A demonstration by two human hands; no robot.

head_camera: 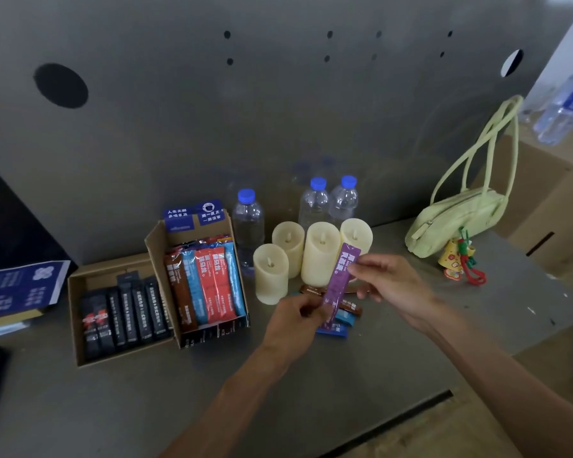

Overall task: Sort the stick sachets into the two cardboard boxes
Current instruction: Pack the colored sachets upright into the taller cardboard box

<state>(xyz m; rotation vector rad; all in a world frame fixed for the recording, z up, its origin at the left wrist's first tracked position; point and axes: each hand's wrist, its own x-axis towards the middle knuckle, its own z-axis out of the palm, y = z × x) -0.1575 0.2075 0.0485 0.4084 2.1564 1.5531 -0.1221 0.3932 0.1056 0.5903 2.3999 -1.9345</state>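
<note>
A purple stick sachet [340, 278] is held up above the table between both hands. My left hand [295, 322] pinches its lower end and my right hand [387, 285] pinches its upper part. Under the hands lie a few loose sachets, brown [351, 307] and blue [336, 328]. The left cardboard box [76, 322] holds several black sachets [129, 319]. The right cardboard box [156, 246] holds several coloured sachets [209, 285], brown, blue and red.
Several cream candles [318, 252] and three water bottles [248, 223] stand just behind the hands. A pale green handbag [457, 219] with a charm lies at the right. A blue leaflet [20, 289] sits far left. A grey panel rises behind the table.
</note>
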